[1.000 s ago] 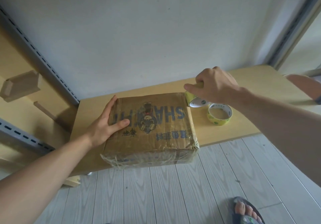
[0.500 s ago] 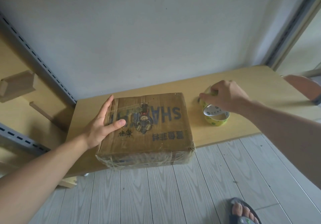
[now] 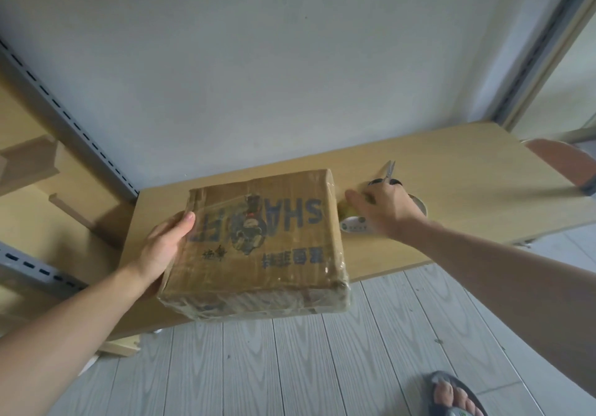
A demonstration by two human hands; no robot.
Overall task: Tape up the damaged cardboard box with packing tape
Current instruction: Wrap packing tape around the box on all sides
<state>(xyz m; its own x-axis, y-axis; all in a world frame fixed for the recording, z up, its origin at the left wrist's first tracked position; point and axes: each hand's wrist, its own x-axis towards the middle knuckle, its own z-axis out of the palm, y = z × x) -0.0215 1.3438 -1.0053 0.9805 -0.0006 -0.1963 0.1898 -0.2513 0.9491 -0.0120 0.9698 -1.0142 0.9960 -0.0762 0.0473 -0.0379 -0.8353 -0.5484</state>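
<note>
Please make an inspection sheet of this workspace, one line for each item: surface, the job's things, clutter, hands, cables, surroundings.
Surface: wooden table; the box sits at its front edge.
Job's things: cardboard box, near face wrapped in clear tape; tape roll beside its right side; second roll partly behind the right hand.
Clutter: scissors showing just beyond the right hand.
Hands: left hand grips the box's left edge, thumb on top; right hand over the rolls, grasp unclear.
Cables: nothing seen.
Surroundings: white wall, slotted metal rail, plank floor, sandalled foot.
</note>
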